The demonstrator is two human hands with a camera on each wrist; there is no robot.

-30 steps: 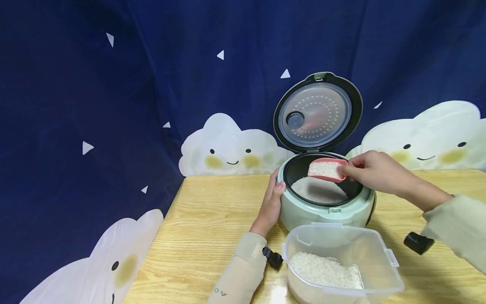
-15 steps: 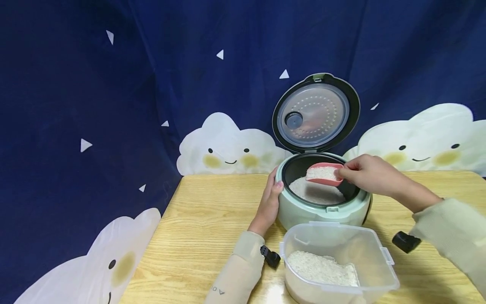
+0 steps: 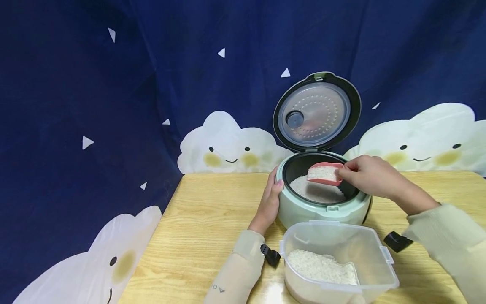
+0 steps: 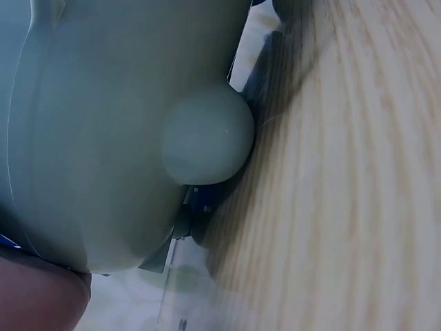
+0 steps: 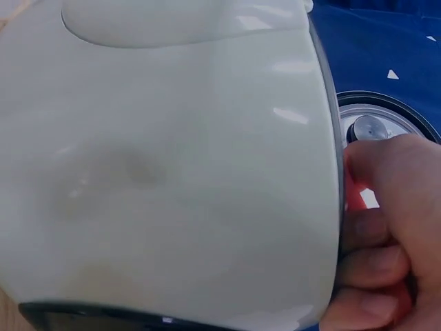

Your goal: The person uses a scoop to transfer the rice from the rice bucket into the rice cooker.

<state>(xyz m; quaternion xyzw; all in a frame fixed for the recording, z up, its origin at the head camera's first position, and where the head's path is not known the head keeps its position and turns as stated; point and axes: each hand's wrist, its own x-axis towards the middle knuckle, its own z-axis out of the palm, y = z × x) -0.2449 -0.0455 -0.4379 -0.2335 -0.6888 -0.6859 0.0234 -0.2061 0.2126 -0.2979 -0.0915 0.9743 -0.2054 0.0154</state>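
A pale green rice cooker (image 3: 315, 215) stands on the table with its lid (image 3: 317, 112) raised, white rice (image 3: 317, 189) lying in its dark inner pot. My left hand (image 3: 268, 202) rests against the cooker's left side, thumb near the rim. Over the pot, my right hand (image 3: 373, 175) pinches a pink scoop (image 3: 329, 182) filled with rice, held roughly level. In the right wrist view, the right hand's fingers (image 5: 372, 265) are curled beside the cooker's wall. Only a small part of the left hand (image 4: 41, 293) shows in the left wrist view.
A clear plastic container (image 3: 366, 249) holding more rice (image 3: 322, 266) stands directly in front of the cooker. Behind the wooden table (image 3: 212, 211) hangs a dark blue curtain (image 3: 228, 76) with cloud faces and white triangles.
The scoop and right hand have dipped slightly lower over the pot, and the right forearm has shifted a little leftward. The left hand stays on the cooker.
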